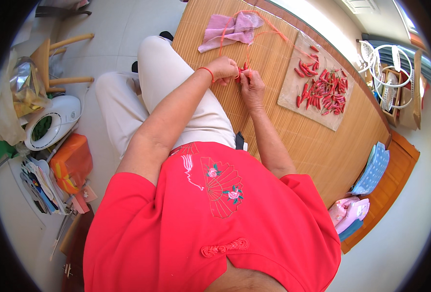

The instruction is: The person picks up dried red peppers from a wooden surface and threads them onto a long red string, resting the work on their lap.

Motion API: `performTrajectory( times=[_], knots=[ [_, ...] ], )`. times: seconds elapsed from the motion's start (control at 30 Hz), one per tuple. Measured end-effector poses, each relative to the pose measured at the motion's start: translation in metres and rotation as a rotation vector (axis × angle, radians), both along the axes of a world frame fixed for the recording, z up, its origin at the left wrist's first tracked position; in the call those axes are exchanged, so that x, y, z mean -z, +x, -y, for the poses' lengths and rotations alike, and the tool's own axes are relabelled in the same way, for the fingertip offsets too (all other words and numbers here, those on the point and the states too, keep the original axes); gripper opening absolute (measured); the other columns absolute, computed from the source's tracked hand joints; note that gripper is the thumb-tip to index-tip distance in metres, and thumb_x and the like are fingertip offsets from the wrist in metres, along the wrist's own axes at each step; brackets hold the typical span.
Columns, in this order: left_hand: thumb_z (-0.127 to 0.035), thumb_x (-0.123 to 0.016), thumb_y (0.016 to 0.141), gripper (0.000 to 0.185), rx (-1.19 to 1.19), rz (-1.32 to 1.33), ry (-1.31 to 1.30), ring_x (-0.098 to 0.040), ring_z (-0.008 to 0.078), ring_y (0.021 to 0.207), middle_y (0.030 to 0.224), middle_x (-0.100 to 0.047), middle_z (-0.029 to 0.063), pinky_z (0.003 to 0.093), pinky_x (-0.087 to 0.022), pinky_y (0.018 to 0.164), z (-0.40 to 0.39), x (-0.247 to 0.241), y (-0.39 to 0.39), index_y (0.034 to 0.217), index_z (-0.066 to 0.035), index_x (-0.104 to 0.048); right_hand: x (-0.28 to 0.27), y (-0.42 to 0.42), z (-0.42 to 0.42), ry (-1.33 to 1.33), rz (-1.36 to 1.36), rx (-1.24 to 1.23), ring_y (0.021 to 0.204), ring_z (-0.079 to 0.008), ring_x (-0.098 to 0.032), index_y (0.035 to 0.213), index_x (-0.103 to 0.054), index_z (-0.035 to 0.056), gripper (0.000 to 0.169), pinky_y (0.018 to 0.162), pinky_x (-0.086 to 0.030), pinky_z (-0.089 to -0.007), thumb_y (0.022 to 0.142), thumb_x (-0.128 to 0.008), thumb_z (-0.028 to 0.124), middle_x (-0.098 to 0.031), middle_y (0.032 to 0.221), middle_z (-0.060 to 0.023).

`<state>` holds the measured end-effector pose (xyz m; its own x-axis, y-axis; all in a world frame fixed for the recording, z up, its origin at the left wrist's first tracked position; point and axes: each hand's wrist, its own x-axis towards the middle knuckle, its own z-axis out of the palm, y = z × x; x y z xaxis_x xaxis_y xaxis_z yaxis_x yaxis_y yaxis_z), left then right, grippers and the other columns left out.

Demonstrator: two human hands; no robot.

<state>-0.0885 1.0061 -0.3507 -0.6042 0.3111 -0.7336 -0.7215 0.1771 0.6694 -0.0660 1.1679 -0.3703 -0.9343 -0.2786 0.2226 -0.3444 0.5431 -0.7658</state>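
Observation:
Above the bamboo mat [270, 131], my left hand [222, 70], with a red cord at its wrist, and my right hand [253, 87] meet fingertip to fingertip. Pinched between them is a small bunch of red chili peppers [241, 69], partly covered by the fingers. Orange plastic string [248, 54] runs from the bunch, loops across the mat and trails towards the far right. Which fingers hold string and which hold pepper stems is too small to tell. On my right, a pile of loose red chili peppers [328, 89] lies on a flat beige board [290, 98].
A crumpled pink cloth [230, 31] lies on the mat beyond my hands, with string across it. Folded fabrics [372, 169] rest at the right edge. At left are a wooden stool [47, 65], a white ring-shaped appliance [53, 122] and an orange bag [71, 160].

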Motion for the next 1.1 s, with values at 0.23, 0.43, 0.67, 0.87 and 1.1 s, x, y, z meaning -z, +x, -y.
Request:
performTrajectory(
  times=[0.23,0.43,0.67,0.87,1.1],
  knots=[
    [-0.03,-0.049,0.076,0.022,-0.038,0.177,0.008,-0.045,0.0104,0.042,0.066,-0.051,0.0,0.0272,-0.042,0.04,-0.001,-0.007,-0.004,0.079,-0.008,-0.055,0.002,0.0,0.0,-0.009,-0.009,0.001,0.063,-0.0198,-0.054,0.078,-0.051,0.0041,0.008,0.057,-0.045,-0.0296,0.078,-0.059,0.003,-0.053,0.071,-0.0092],
    [-0.037,-0.042,0.08,0.032,-0.176,0.22,0.117,-0.044,0.0102,0.041,0.065,-0.051,0.0005,0.0271,-0.041,0.039,0.002,0.001,-0.002,0.079,-0.008,-0.054,-0.001,0.0,0.0,0.0,-0.003,-0.001,0.064,-0.0212,-0.054,0.078,-0.051,0.0043,0.008,0.058,-0.044,-0.0304,0.078,-0.059,0.004,-0.053,0.072,-0.0097],
    [-0.043,-0.051,0.079,0.038,-0.112,0.016,-0.129,-0.045,0.009,0.041,0.061,-0.05,0.0005,0.0243,-0.038,0.036,-0.003,-0.016,-0.001,0.077,-0.005,-0.056,0.001,0.001,0.0,0.026,0.011,0.008,0.069,-0.0263,-0.057,0.077,-0.05,0.0054,0.012,0.059,-0.046,-0.0341,0.076,-0.061,0.007,-0.055,0.076,-0.0104],
    [-0.02,-0.061,0.074,0.018,-0.135,-0.183,-0.158,-0.049,0.0086,0.042,0.056,-0.052,0.0015,0.0239,-0.037,0.036,-0.005,0.002,0.005,0.069,-0.004,-0.057,-0.004,0.003,0.002,0.042,0.017,0.003,0.067,-0.0214,-0.056,0.076,-0.052,0.0051,0.011,0.059,-0.045,-0.0306,0.076,-0.063,0.007,-0.054,0.075,-0.0089],
    [-0.019,-0.062,0.073,0.014,-0.27,-0.064,0.139,-0.046,0.0069,0.043,0.057,-0.052,-0.0007,0.0211,-0.034,0.037,0.0,0.005,0.006,0.067,-0.008,-0.056,-0.002,0.005,0.007,0.116,-0.063,0.039,0.066,-0.0249,-0.058,0.075,-0.051,0.0086,0.014,0.054,-0.046,-0.0344,0.073,-0.064,0.012,-0.056,0.08,-0.007]
  ],
)
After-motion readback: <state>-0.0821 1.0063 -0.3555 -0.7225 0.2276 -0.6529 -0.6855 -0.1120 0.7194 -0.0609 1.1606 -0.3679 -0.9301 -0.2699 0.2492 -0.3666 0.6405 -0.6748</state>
